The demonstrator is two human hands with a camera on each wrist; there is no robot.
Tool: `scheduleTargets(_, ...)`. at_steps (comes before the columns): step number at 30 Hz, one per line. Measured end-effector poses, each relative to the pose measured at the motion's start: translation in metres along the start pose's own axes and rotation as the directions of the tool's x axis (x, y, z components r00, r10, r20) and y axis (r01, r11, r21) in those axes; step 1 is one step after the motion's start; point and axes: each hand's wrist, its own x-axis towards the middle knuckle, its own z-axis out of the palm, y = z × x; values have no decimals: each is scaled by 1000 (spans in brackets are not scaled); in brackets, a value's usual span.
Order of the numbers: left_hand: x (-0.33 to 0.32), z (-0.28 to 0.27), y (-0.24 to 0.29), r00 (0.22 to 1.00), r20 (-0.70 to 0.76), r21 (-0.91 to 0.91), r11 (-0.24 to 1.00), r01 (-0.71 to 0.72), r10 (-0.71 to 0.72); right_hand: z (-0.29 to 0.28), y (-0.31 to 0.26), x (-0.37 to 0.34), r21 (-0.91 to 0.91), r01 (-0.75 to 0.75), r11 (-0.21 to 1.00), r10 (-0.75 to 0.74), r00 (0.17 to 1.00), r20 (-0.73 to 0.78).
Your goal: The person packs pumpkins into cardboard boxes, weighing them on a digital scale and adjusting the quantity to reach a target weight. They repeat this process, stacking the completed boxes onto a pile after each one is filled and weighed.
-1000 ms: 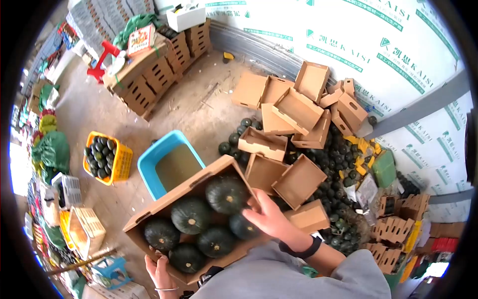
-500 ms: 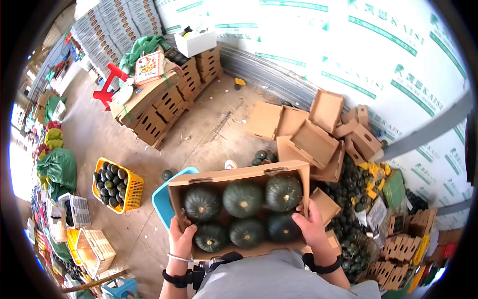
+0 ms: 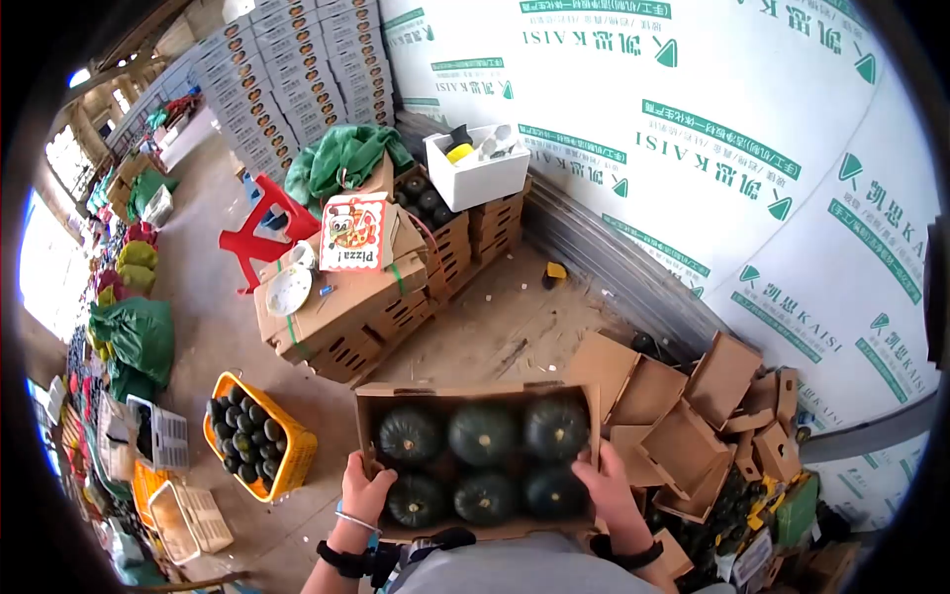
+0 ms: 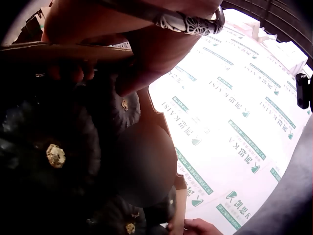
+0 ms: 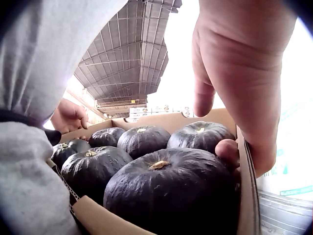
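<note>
A shallow cardboard box [image 3: 475, 390] is held up before the person's waist, its open top facing up. Inside lie several dark green kabocha squashes [image 3: 484, 436] in two rows, with pale stem ends on top. The left hand [image 3: 364, 492] grips the box's left side, thumb over the rim. On the opposite side the right hand [image 3: 609, 487] holds the wall. In the right wrist view, fingertips [image 5: 228, 151] come through inside the wall beside the nearest squash [image 5: 166, 188]. The left wrist view shows the left hand [image 4: 146, 44] over the box edge, partly in shadow.
Ahead stands a stack of cartons [image 3: 341, 312] bearing a pizza box [image 3: 354, 233] and a white foam box [image 3: 480, 173]. A yellow crate of squashes [image 3: 297, 460] is on the floor at left. Cardboard trays [image 3: 683, 445] lie heaped at right, below a white panel wall [image 3: 614, 89].
The box has gone from slanted to level in the head view, and the left hand has shifted from its lower corner up its side. The view has swung left toward the carton stack.
</note>
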Motion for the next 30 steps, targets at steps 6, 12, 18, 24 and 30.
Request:
scheduleTargets(6, 97, -9, 10, 987, -40, 2, 988, -156, 156, 37, -47, 118, -100, 32, 994, -20, 993, 118)
scheduleTargets(12, 190, 43, 50, 991, 125, -654, 749, 110, -36, 65, -99, 264, -199, 44, 979, -1, 977, 213)
scheduleTargets(18, 272, 108, 91, 977, 113, -797, 570, 199, -182, 69, -165, 426, -321, 142, 937, -35, 948, 317)
scheduleTargets(24, 357, 82, 130, 971, 103, -601, 765, 233, -215, 111, -242, 552, -325, 182, 928, -4, 877, 480)
scheduleTargets(30, 411, 21, 257, 982, -16, -796, 592, -127, 189, 187, -343, 613, -126, 94, 988, 17, 730, 683)
